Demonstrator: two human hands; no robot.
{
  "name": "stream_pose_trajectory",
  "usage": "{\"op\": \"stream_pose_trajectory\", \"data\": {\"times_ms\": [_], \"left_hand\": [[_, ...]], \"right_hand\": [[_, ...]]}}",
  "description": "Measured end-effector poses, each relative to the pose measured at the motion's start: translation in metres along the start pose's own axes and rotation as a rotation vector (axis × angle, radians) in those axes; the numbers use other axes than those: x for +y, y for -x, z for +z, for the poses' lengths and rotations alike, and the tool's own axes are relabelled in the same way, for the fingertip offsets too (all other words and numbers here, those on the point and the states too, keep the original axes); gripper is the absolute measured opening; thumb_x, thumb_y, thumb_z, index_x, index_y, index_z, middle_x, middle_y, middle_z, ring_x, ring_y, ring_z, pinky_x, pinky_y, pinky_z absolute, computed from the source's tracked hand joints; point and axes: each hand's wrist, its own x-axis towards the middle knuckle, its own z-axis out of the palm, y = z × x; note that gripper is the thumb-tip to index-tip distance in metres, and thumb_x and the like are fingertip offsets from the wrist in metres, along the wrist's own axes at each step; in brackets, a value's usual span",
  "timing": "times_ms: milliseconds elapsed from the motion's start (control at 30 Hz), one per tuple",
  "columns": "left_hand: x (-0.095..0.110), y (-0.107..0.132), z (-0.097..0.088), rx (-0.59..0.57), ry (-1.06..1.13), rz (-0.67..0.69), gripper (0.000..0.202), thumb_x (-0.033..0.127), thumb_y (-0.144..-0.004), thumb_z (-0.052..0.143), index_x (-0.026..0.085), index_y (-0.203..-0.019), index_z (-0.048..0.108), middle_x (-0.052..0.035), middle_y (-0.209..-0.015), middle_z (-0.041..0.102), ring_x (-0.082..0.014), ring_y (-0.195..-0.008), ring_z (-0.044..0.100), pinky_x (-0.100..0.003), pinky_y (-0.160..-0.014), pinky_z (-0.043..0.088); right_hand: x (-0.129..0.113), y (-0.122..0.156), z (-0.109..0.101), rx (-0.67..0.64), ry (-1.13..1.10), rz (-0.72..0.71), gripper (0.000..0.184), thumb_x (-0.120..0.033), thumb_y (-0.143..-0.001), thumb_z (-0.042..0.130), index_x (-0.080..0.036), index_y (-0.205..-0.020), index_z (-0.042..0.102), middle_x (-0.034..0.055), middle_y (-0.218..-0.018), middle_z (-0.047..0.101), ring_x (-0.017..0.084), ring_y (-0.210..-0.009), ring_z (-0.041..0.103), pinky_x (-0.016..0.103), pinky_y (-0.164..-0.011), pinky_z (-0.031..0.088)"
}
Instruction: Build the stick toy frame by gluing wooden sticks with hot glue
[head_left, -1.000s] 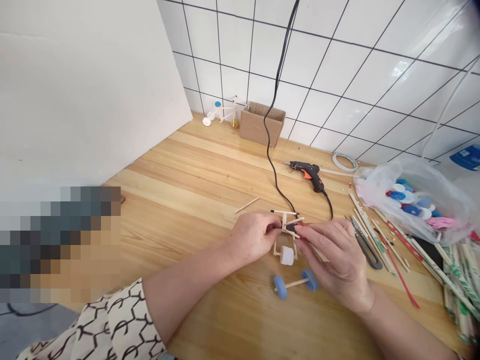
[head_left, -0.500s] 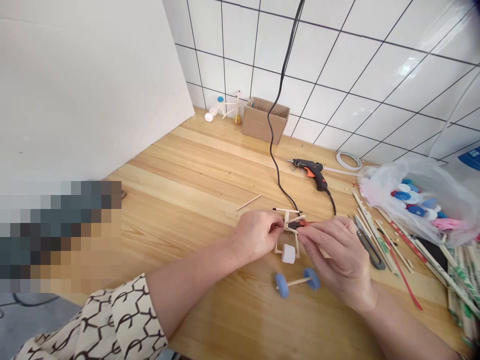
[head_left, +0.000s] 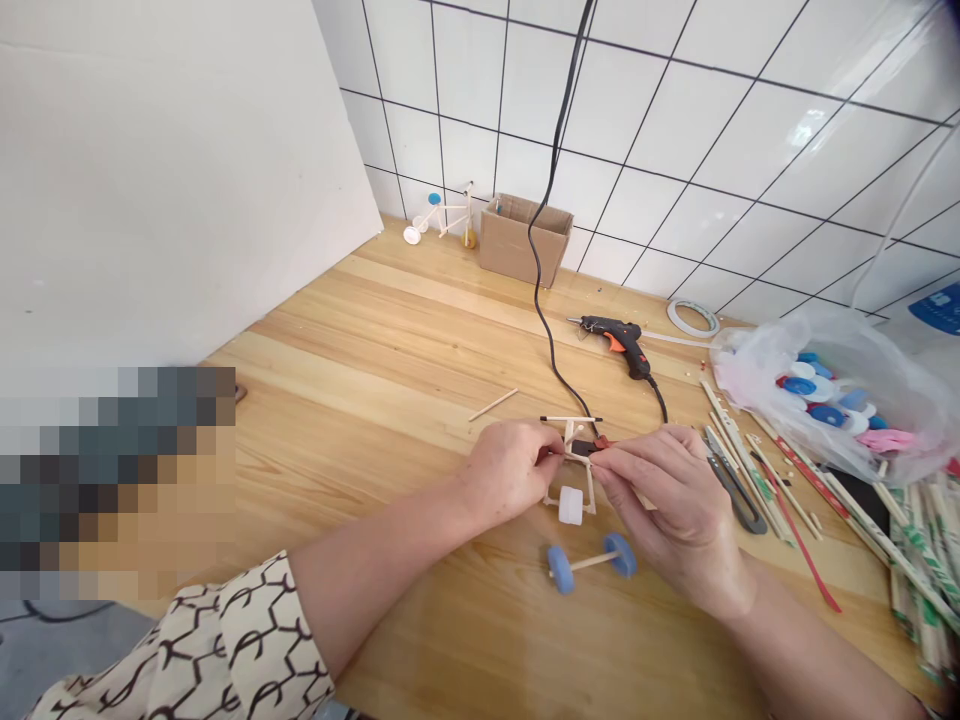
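Observation:
My left hand [head_left: 506, 470] and my right hand [head_left: 667, 500] both pinch a small frame of glued wooden sticks [head_left: 577, 470], held just above the wooden tabletop [head_left: 375, 400]. A white bottle-cap wheel [head_left: 570, 505] hangs at the frame's lower end. My right fingertips also hold a small dark piece with a red edge [head_left: 589, 447] against the frame. Part of the frame is hidden behind my fingers. Just below my hands, a wooden axle with several blue cap wheels [head_left: 590, 562] lies on the table, not touching either hand.
A black hot glue gun [head_left: 611, 335] and its cable lie behind my hands. Black-handled snips [head_left: 735, 495], loose sticks, and a plastic bag of bottle caps [head_left: 832, 395] sit to the right. A cardboard box [head_left: 521, 240] and a small stick-built vehicle [head_left: 439, 215] stand against the tiled wall.
My hands stay on the stick frame with only slight movement. The whole view has shifted a little as my head moves.

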Motion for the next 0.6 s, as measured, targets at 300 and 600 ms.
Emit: {"op": "stream_pose_trajectory", "data": {"times_ms": [300, 600], "left_hand": [[0.0007, 0.0011, -0.0009, 0.025, -0.044, -0.011, 0.011, 0.018, -0.075, 0.057, 0.022, -0.073, 0.067, 0.0017, -0.071, 0.069, -0.0131, -0.064, 0.06, -0.021, -0.055, 0.041], [0.0043, 0.0024, -0.0013, -0.01, -0.089, -0.041, 0.016, 0.023, -0.079, 0.053, 0.023, -0.077, 0.069, 0.0018, -0.066, 0.069, -0.0134, -0.06, 0.06, -0.022, -0.054, 0.039]], "right_hand": [[0.0031, 0.0, -0.0022, -0.006, 0.02, -0.017, 0.012, -0.006, -0.079, 0.061, -0.016, -0.086, 0.062, 0.0038, -0.079, 0.067, 0.014, -0.067, 0.056, 0.033, -0.066, 0.034], [0.0031, -0.0013, -0.0026, -0.025, 0.015, -0.013, 0.011, -0.008, -0.08, 0.06, -0.017, -0.085, 0.062, 0.0027, -0.078, 0.068, 0.014, -0.068, 0.057, 0.033, -0.069, 0.035]]}}
